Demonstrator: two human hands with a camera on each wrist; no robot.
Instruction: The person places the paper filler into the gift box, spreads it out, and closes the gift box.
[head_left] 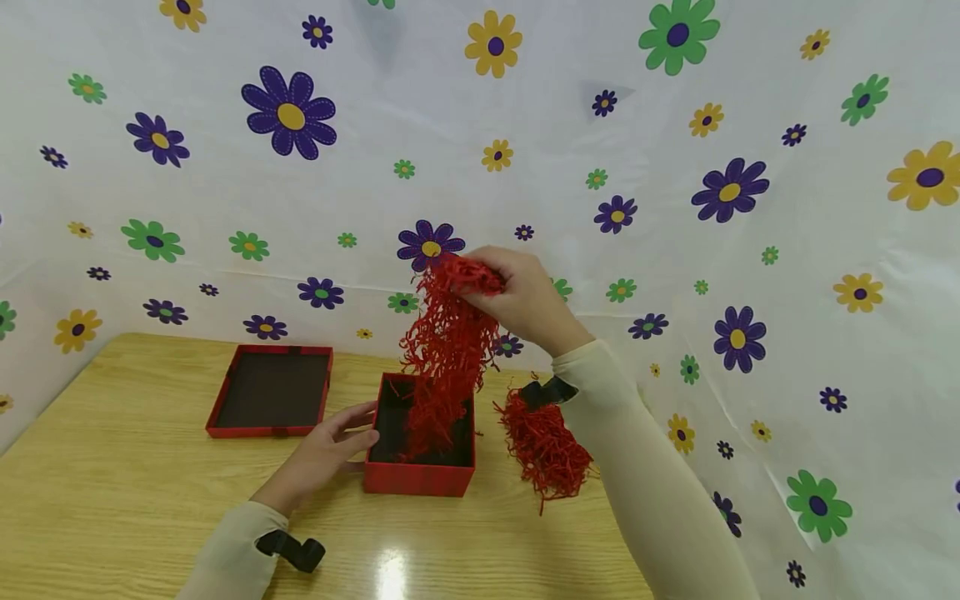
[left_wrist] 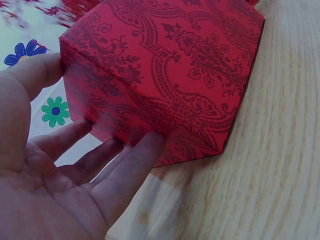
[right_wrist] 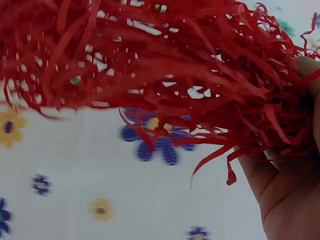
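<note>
High over a red patterned box (head_left: 418, 480), my right hand (head_left: 525, 296) grips a bunch of red shredded paper (head_left: 457, 333). Its strands hang down into the dark interior of the box. In the right wrist view the shredded paper (right_wrist: 165, 65) fills the upper part, bunched in the hand (right_wrist: 290, 195). My left hand (head_left: 322, 457) rests against the left side of the box, fingers fairly straight. The left wrist view has that hand's fingertips touching the box (left_wrist: 165, 75), whose red paisley-like pattern shows.
A second pile of red shredded paper (head_left: 547, 450) lies right of the box on the wooden table (head_left: 112, 500). The box lid (head_left: 273, 392), dark inside with a red rim, lies to the left. A white flower-printed sheet (head_left: 450, 100) hangs behind the table and along its right side.
</note>
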